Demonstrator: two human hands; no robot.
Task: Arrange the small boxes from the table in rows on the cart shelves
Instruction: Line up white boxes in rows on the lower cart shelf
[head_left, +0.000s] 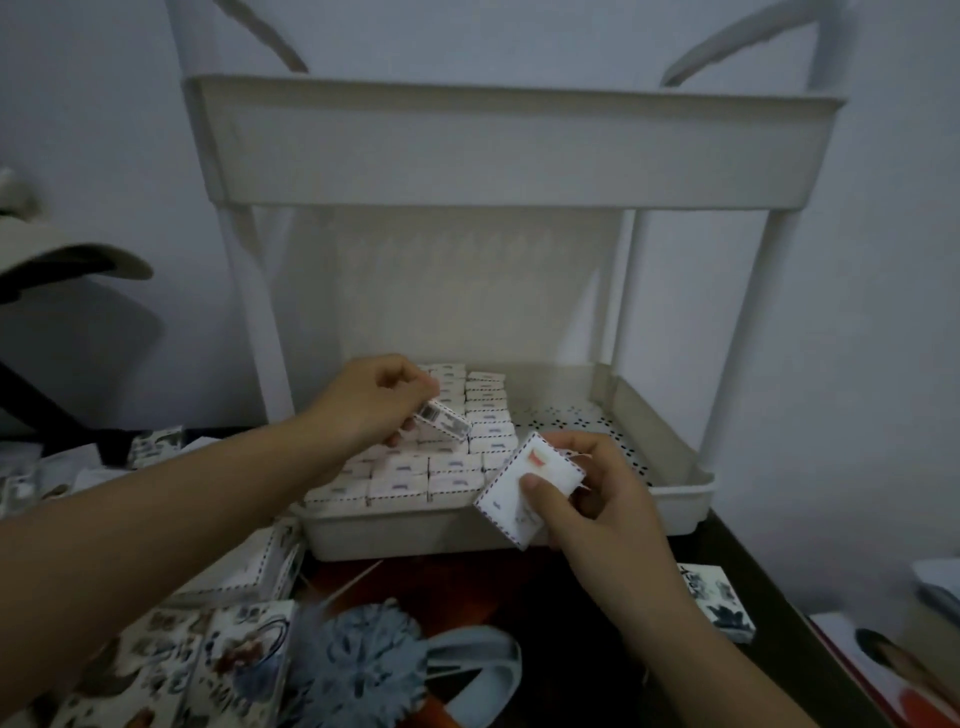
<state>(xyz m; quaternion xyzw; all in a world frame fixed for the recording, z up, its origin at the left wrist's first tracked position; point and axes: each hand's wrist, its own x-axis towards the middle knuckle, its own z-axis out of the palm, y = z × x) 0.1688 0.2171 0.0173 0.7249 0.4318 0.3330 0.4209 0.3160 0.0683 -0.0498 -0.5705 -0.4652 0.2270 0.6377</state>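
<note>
L hand (371, 400) over tray (685, 483) left half, fingers curled, pinching box (444, 418) tilted just above packed rows (441, 467). R hand (608, 499) at tray front edge, thumb + fingers gripping 2nd box (506, 483), broad face up. Risk: tilted box going in crooked, knocking rows out of line or wedging on top. Looks a tight fit, so forcing could pop neighbours. More stock on counter (571, 597) left of tray.
</note>
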